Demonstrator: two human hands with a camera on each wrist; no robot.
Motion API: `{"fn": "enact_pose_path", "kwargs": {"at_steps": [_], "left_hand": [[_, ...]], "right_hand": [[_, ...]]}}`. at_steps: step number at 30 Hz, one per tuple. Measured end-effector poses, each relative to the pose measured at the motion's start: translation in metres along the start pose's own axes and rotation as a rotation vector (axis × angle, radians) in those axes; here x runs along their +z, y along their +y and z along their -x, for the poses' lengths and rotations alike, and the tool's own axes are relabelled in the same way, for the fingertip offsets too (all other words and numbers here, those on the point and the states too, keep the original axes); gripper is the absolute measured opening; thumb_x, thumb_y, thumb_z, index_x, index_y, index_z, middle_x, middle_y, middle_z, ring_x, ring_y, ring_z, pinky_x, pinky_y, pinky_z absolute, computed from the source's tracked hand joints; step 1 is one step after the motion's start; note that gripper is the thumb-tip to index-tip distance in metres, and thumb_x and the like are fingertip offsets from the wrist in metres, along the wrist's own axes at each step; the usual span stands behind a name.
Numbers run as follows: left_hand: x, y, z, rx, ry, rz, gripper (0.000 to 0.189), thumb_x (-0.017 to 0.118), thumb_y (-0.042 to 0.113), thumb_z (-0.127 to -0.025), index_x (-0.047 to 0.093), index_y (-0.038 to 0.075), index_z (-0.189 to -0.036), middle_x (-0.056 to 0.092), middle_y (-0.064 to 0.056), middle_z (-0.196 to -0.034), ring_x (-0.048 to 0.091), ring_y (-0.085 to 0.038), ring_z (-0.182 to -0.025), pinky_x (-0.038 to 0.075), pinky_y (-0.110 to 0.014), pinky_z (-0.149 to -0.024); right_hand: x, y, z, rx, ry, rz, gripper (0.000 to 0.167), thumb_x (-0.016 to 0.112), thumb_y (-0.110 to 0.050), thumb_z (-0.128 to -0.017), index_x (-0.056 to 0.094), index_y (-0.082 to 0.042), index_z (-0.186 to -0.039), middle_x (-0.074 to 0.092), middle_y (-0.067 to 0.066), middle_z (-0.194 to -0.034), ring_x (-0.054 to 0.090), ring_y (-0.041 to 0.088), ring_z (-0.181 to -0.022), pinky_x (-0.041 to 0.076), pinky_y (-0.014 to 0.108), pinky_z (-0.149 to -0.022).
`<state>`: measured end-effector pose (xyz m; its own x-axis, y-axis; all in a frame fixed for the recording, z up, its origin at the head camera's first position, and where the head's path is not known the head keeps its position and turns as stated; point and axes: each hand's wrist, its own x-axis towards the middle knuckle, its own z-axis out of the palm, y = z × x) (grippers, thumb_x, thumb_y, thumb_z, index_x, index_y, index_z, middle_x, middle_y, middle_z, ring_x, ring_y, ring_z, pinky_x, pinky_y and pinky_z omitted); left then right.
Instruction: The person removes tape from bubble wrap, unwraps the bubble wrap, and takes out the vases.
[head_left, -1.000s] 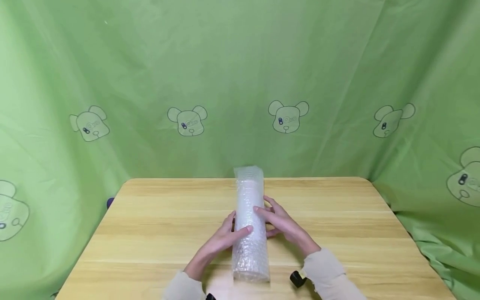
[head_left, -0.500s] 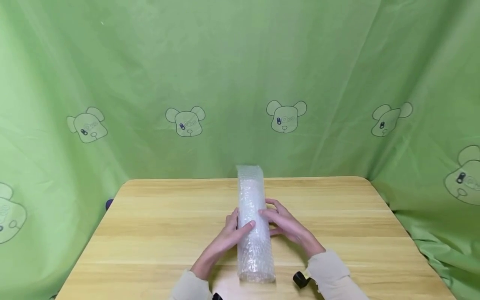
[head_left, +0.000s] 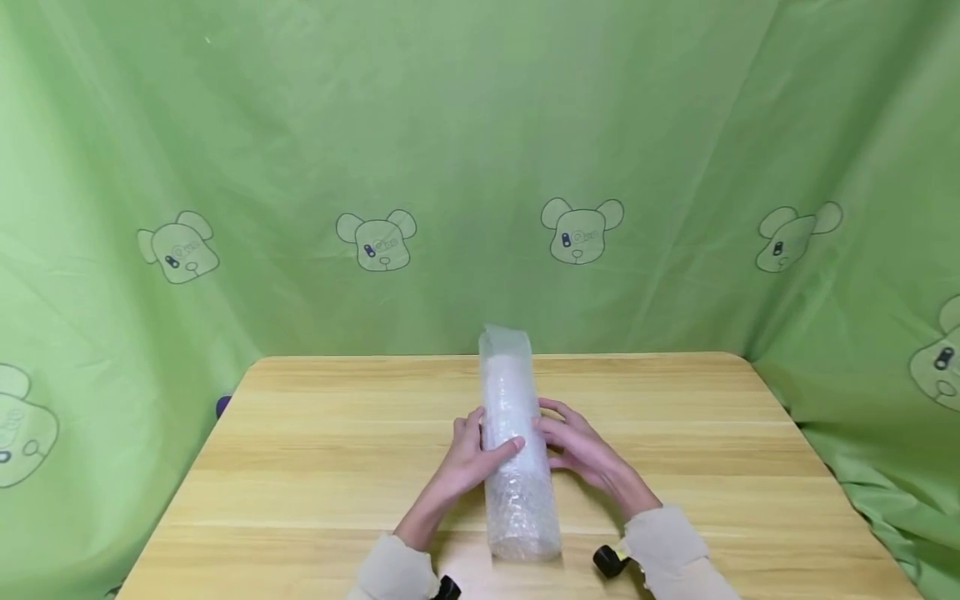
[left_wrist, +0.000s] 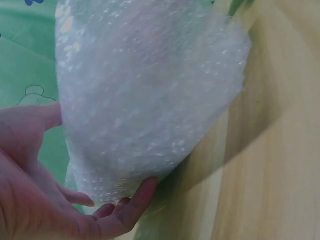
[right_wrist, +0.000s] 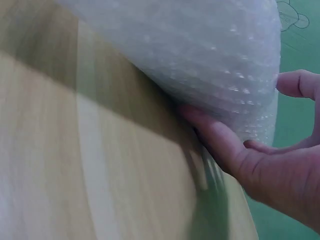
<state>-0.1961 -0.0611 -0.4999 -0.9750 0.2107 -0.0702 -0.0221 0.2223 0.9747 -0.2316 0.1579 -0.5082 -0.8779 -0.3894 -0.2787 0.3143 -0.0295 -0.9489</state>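
Note:
A roll of clear bubble wrap (head_left: 521, 508) lies lengthwise at the middle of the table, its far end near the back edge. My left hand (head_left: 467, 461) grips its left side, thumb across the top. In the left wrist view, the fingers of the left hand (left_wrist: 45, 195) curl round the underside of the wrap (left_wrist: 145, 95). On the other side my right hand (head_left: 592, 454) holds the roll, its uppermost tip at the right edge of the wrap. The right wrist view shows a finger of the right hand (right_wrist: 270, 165) tucked beneath the bubble wrap (right_wrist: 215, 60).
The wooden table (head_left: 322, 450) has rounded back corners. Green curtain (head_left: 465, 125) with printed bear heads hangs behind it and along both sides. A small purple object (head_left: 222, 406) peeks out past the table's left edge. Black wrist cameras (head_left: 610, 562) sit by the cuffs.
The roll and both hands have shifted a little to the right. The right hand's uppermost tip has moved from the top of the wrap to its right edge.

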Motion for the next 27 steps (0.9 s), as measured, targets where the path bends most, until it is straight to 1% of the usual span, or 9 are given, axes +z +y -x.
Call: {"fn": "enact_pose_path", "kwargs": {"at_steps": [3, 5, 8, 11, 13, 16, 21, 24, 27], "left_hand": [[0.001, -0.001, -0.001, -0.014, -0.006, 0.008, 0.095, 0.077, 0.040, -0.090, 0.026, -0.002, -0.157, 0.036, -0.022, -0.133, 0.056, -0.034, -0.113, 0.055, -0.050, -0.096], [0.001, -0.003, -0.002, -0.015, -0.022, 0.029, 0.095, 0.077, 0.040, -0.090, 0.023, -0.001, -0.158, 0.035, -0.022, -0.136, 0.055, -0.033, -0.115, 0.054, -0.050, -0.097], [0.000, -0.005, -0.001, -0.018, -0.075, 0.098, 0.094, 0.074, 0.038, -0.093, 0.018, 0.003, -0.160, 0.037, -0.023, -0.141, 0.055, -0.033, -0.117, 0.053, -0.050, -0.098], [-0.002, -0.007, 0.000, -0.034, -0.130, 0.183, 0.095, 0.073, 0.035, -0.095, 0.012, 0.010, -0.163, 0.041, -0.023, -0.143, 0.059, -0.033, -0.116, 0.055, -0.050, -0.096], [-0.002, -0.007, 0.000, -0.046, -0.152, 0.223, 0.096, 0.073, 0.032, -0.095, 0.010, 0.014, -0.164, 0.041, -0.023, -0.146, 0.061, -0.033, -0.114, 0.057, -0.049, -0.094], [-0.002, -0.007, 0.001, -0.068, -0.137, 0.247, 0.099, 0.076, 0.031, -0.092, 0.010, 0.016, -0.165, 0.038, -0.021, -0.149, 0.061, -0.032, -0.112, 0.058, -0.048, -0.091], [-0.002, -0.008, 0.002, -0.094, -0.079, 0.246, 0.103, 0.079, 0.029, -0.089, 0.012, 0.007, -0.164, 0.038, -0.022, -0.149, 0.063, -0.031, -0.108, 0.059, -0.045, -0.089], [-0.002, -0.007, 0.001, -0.087, -0.071, 0.244, 0.101, 0.079, 0.026, -0.089, 0.014, 0.003, -0.163, 0.041, -0.024, -0.145, 0.064, -0.031, -0.104, 0.060, -0.045, -0.086], [-0.001, -0.006, 0.000, -0.072, -0.076, 0.238, 0.098, 0.079, 0.024, -0.089, 0.017, 0.003, -0.163, 0.043, -0.023, -0.142, 0.065, -0.031, -0.103, 0.061, -0.045, -0.085]], "right_hand": [[-0.002, -0.001, 0.003, 0.014, 0.010, 0.029, 0.077, 0.063, -0.029, -0.101, 0.020, -0.007, -0.161, 0.046, 0.031, -0.147, 0.061, 0.036, -0.121, 0.059, 0.053, -0.090], [-0.003, -0.001, 0.005, 0.017, -0.005, 0.059, 0.080, 0.064, -0.033, -0.101, 0.019, -0.007, -0.162, 0.044, 0.030, -0.149, 0.061, 0.035, -0.121, 0.059, 0.053, -0.089], [-0.005, 0.000, 0.006, 0.021, -0.029, 0.068, 0.083, 0.063, -0.035, -0.102, 0.015, -0.008, -0.163, 0.044, 0.031, -0.149, 0.061, 0.035, -0.121, 0.059, 0.053, -0.090], [-0.007, 0.003, 0.007, 0.009, -0.047, 0.049, 0.080, 0.061, -0.031, -0.104, 0.014, -0.007, -0.163, 0.046, 0.032, -0.147, 0.062, 0.035, -0.120, 0.058, 0.054, -0.091], [-0.010, 0.005, 0.008, -0.002, -0.051, 0.031, 0.077, 0.059, -0.029, -0.105, 0.013, -0.006, -0.163, 0.047, 0.032, -0.145, 0.063, 0.035, -0.119, 0.058, 0.054, -0.092], [-0.011, 0.009, 0.009, -0.021, -0.061, 0.006, 0.075, 0.057, -0.026, -0.105, 0.012, -0.005, -0.162, 0.045, 0.032, -0.146, 0.062, 0.035, -0.119, 0.057, 0.055, -0.093], [-0.005, 0.010, 0.010, -0.022, -0.075, -0.007, 0.074, 0.056, -0.026, -0.106, 0.013, -0.006, -0.163, 0.040, 0.031, -0.150, 0.060, 0.034, -0.122, 0.056, 0.054, -0.095], [-0.001, 0.004, 0.011, -0.033, -0.048, 0.055, 0.075, 0.058, -0.027, -0.105, 0.015, -0.004, -0.162, 0.039, 0.032, -0.150, 0.058, 0.037, -0.124, 0.057, 0.052, -0.095], [-0.001, -0.006, 0.014, -0.108, 0.024, 0.189, 0.075, 0.063, -0.023, -0.102, 0.021, 0.000, -0.161, 0.039, 0.032, -0.150, 0.054, 0.043, -0.128, 0.057, 0.050, -0.096]]}}
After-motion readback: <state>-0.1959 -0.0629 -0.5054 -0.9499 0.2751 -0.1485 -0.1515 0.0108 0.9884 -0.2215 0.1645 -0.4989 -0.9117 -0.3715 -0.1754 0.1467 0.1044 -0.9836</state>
